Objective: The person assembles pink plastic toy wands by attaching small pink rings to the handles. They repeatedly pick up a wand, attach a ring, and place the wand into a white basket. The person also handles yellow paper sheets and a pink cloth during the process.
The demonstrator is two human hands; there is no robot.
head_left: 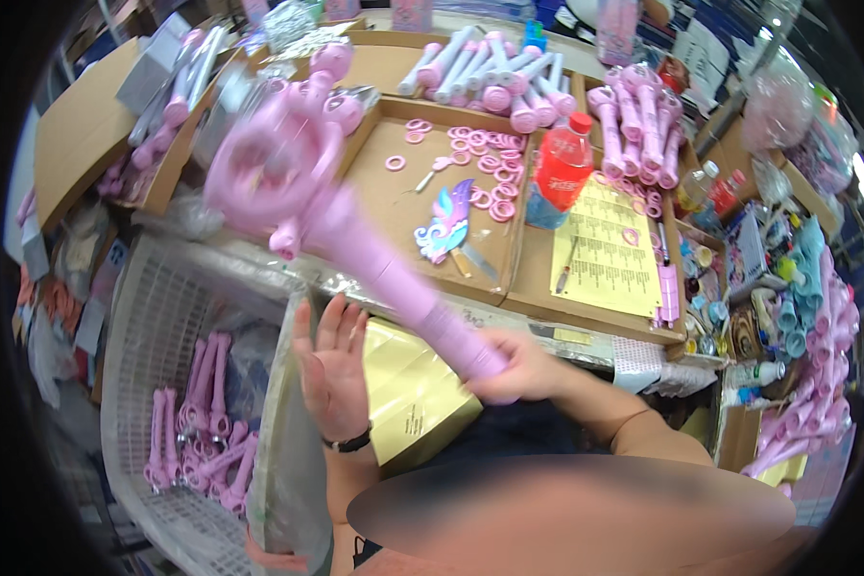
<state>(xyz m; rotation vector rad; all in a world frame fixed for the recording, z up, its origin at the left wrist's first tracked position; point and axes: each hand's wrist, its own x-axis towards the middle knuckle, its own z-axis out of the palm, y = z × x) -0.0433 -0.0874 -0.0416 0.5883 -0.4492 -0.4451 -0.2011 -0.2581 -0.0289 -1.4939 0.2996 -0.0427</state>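
Pink wand [394, 283] held aslant, handle end gripped in right hand [523, 370], ringed head beyond left hand [334, 379]. Left of hands, I see mesh basket [149, 274] holding pink sticks [202, 389]. Ahead of hands: cardboard tray [379, 197] with pink rings [502, 177]; adjoining right tray [595, 319] holds yellow sheet [600, 240]. Left palm up, fingers spread; right forearm slants back rightward.

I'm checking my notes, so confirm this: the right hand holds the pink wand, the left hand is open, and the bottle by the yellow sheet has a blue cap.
Only the colour is wrong: the head view shows a red cap on the bottle by the yellow sheet. The right hand does hold the pink wand, and the left hand is open.
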